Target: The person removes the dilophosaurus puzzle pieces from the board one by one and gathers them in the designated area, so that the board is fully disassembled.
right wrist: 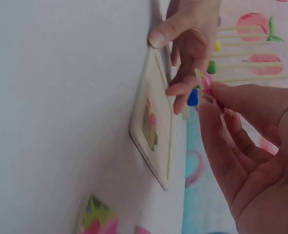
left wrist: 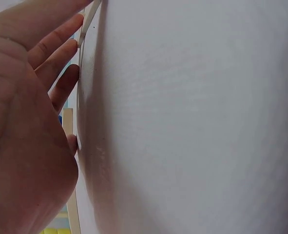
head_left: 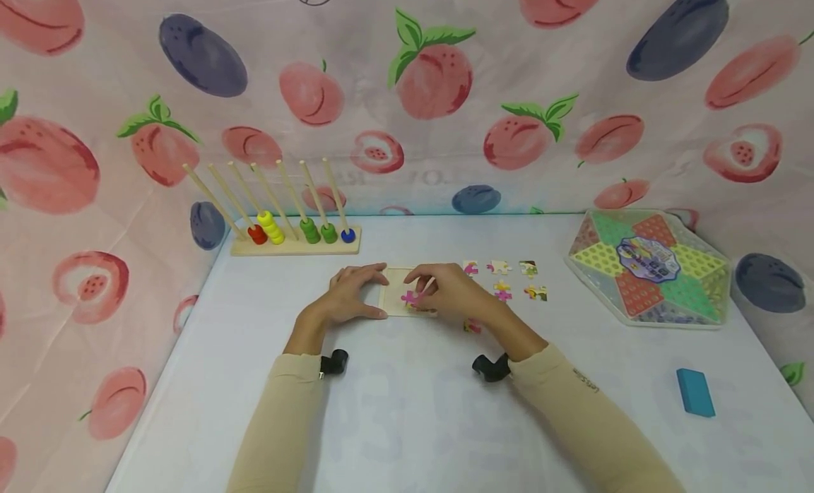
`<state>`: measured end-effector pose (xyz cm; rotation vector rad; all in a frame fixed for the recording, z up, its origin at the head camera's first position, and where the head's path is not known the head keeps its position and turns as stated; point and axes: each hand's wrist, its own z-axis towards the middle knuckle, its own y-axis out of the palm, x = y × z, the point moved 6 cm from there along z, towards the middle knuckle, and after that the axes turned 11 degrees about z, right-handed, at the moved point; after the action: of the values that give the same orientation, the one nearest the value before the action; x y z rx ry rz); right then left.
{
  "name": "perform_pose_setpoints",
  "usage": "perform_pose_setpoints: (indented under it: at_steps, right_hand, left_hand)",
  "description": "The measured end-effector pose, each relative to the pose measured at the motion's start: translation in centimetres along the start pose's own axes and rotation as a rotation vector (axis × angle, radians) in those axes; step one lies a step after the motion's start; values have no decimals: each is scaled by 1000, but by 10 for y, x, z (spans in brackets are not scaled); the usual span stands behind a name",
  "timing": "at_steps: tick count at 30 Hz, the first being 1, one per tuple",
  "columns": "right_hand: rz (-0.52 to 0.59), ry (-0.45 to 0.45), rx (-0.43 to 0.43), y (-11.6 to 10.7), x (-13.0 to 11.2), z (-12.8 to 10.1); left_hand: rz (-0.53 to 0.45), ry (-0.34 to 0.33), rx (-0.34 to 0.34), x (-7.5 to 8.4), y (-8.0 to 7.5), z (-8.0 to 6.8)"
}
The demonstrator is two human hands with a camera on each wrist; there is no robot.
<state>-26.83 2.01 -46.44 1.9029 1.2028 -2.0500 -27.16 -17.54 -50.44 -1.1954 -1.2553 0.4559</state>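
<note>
Two arms in tan sleeves come in from the bottom, each with a small black camera at the wrist. The left hand [head_left: 352, 294] lies spread, with its fingers resting on the left edge of the puzzle tray [head_left: 394, 301], which sits flat in the middle of the white table [head_left: 407, 422]. The right hand [head_left: 448, 292] is over the right part of the tray and pinches one pink puzzle piece [right wrist: 205, 87] between thumb and fingertips, lifted a little above the tray. The right hand hides much of the tray, so the picture inside is hard to see. Five loose pieces [head_left: 502, 279] lie just to the right, and one more peeks out by the right wrist, partly hidden. Further right is a six-sided game board [head_left: 649, 267]. A blue block [head_left: 695, 392] lies near the front right. At the back left stands a wooden peg rack [head_left: 295, 239] with seven sticks and coloured rings.
</note>
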Motion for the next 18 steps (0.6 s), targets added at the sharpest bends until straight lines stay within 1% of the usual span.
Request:
perform_pose_setpoints:
  at_steps: [5,7,9,11,14,16,18]
  right_hand:
    - [99,10,50,-24,0,-21]
    - [123,9,77,-35,1,-32]
    - [136,27,114,-48,5,-45]
    - [126,56,154,-59,9,-58]
    - [75,115,204,-74,18,-78]
    - [45,148,221,-81,26,-91]
    - [31,165,219,-84,35,-101]
  left_hand:
    - [0,5,4,-1,0,0]
    - [4,5,5,-1,0,0]
    - [1,2,2,-1,0,0]
    - [-2,-4,-4,0,0,-1]
    - [-8,-14,-11,1,0,-2]
    - [-9,-17,-14,1,0,-2]
    - [-6,-19,-16,1,0,-2]
